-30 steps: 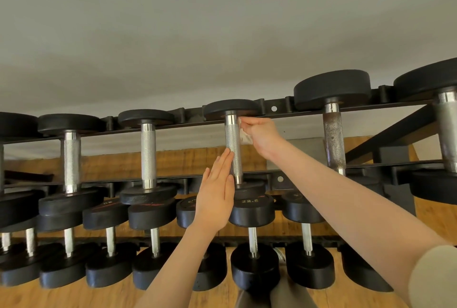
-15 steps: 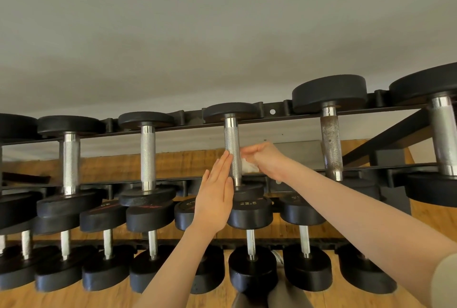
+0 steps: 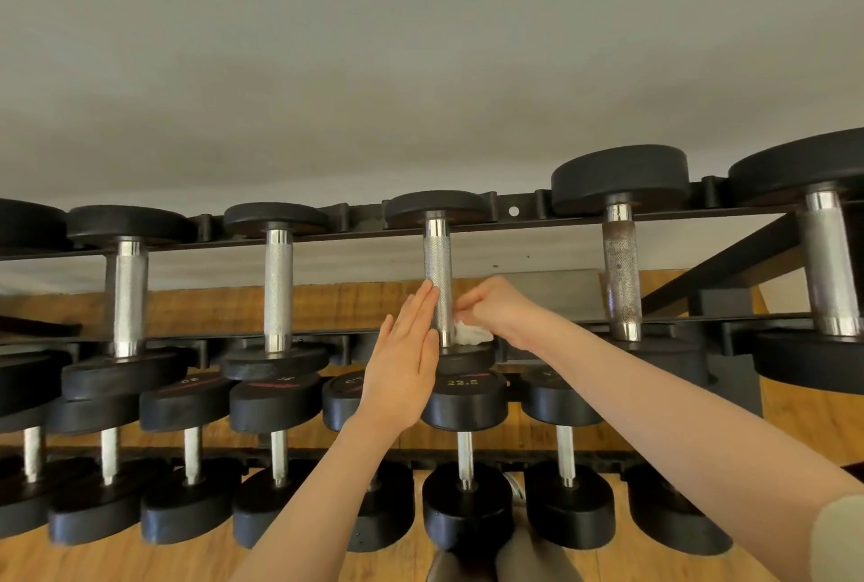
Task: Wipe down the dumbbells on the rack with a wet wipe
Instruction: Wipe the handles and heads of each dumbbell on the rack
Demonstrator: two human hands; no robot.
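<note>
The knurled steel handle [image 3: 438, 282] of the dumbbell being cleaned runs front to back across the top tier of the rack [image 3: 514, 211], so in this view its long axis reads as near vertical, with one black head [image 3: 437, 208] on the rear rail and the other head [image 3: 465, 357] on the front rail. The wet wipe [image 3: 470, 333], a crumpled white wad, sits against the right side of the handle at its near end, just above the front head. The right hand [image 3: 495, 308] pinches the wipe in curled fingers and reaches in from the right, forearm stretched out and wrist bent in toward the bar. The left hand [image 3: 406, 361] stands flat and upright on the handle's opposite side, fingers straight and pressed together, fingertips touching the steel as a brace. Any next stroke probably has to run along the handle, away toward the rear head, since the wipe lies at the near limit.
</note>
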